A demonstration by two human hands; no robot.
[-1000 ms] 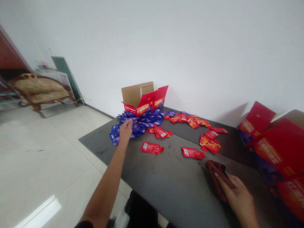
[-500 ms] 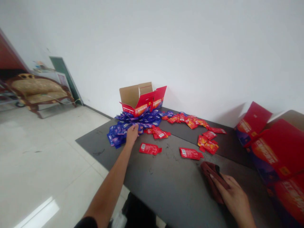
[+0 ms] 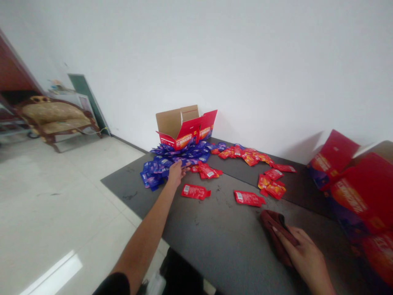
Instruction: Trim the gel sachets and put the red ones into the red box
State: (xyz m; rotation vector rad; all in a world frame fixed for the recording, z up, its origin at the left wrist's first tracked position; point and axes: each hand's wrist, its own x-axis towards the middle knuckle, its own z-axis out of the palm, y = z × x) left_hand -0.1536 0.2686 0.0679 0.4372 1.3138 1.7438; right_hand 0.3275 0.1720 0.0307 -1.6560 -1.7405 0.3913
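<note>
Comparing this moment with a second ago, we find the left hand (image 3: 177, 173) farther right and slightly nearer, gone from the middle of the purple packets (image 3: 154, 169) to their right near edge, just beside the red packets (image 3: 208, 170). We judge that this puts it where the two colours meet. The right hand (image 3: 308, 255) has moved only a little left over the table (image 3: 215, 233); its thumb and fingers pinch a brown cloth (image 3: 274, 235). The two lone packets, one on the left (image 3: 195, 191) and one on the right (image 3: 249, 198), lie where they did, between the hands.

The purple packets are heaped at the left, against the near side of the open box (image 3: 186, 139). We see the left fingers partly parted and pointing right, but cannot tell whether they pinch a packet or only touch the heap. Overlap keeps us from counting the packets, and the box's walls hide its inside. On the right, the boxes (image 3: 357, 190) are blurred and cut off by the edge; below the table's near edge, we cannot make out the dark shape (image 3: 184, 268).
</note>
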